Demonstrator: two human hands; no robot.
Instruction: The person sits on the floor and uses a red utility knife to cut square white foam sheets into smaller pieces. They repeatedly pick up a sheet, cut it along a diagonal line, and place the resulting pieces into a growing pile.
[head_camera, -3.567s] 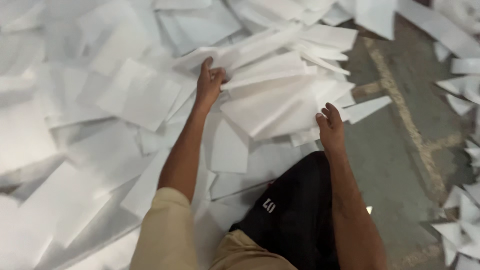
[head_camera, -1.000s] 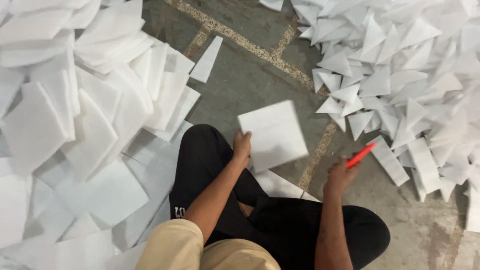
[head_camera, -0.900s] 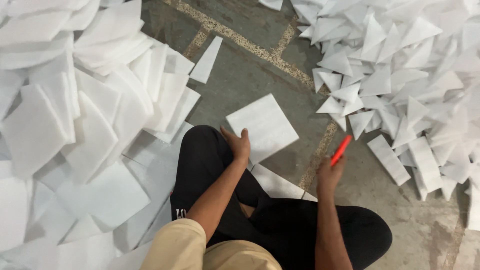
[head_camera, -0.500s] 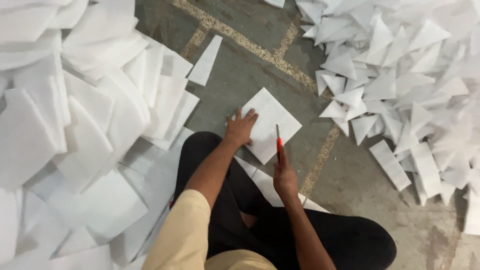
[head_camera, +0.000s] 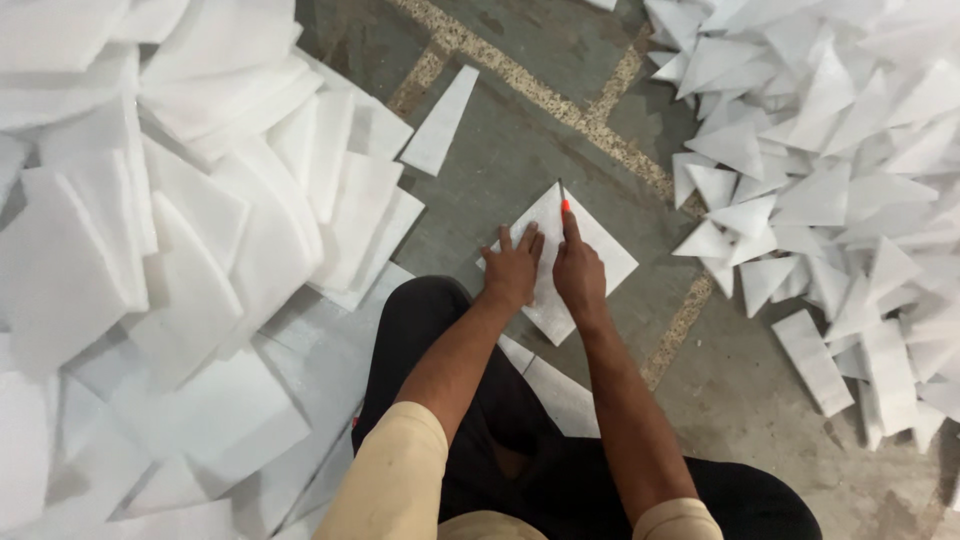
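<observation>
One square white foam sheet (head_camera: 590, 262) is on the floor right now, lying cornerwise under both hands. Left hand (head_camera: 513, 272) is pressed flat on it, fingers spread wide, holding nothing, just pinning it down. Right hand (head_camera: 579, 272) is closed around a thin orange-tipped cutter (head_camera: 564, 203), with the blade sticking out past the fingertips and sitting at the far corner of the sheet, so my guess is the diagonal cut is only starting; I can't see any slit running back toward the fingers.

Progress-wise: off to the right of the cutting hand there's a big heap of white triangles (head_camera: 820, 130), so plenty looks done already. Left of the pinning hand sits a big pile of uncut square sheets (head_camera: 180, 220), looks like a lot left. A lone long wedge piece (head_camera: 440, 122) lies beyond the fingers, up-left.
</observation>
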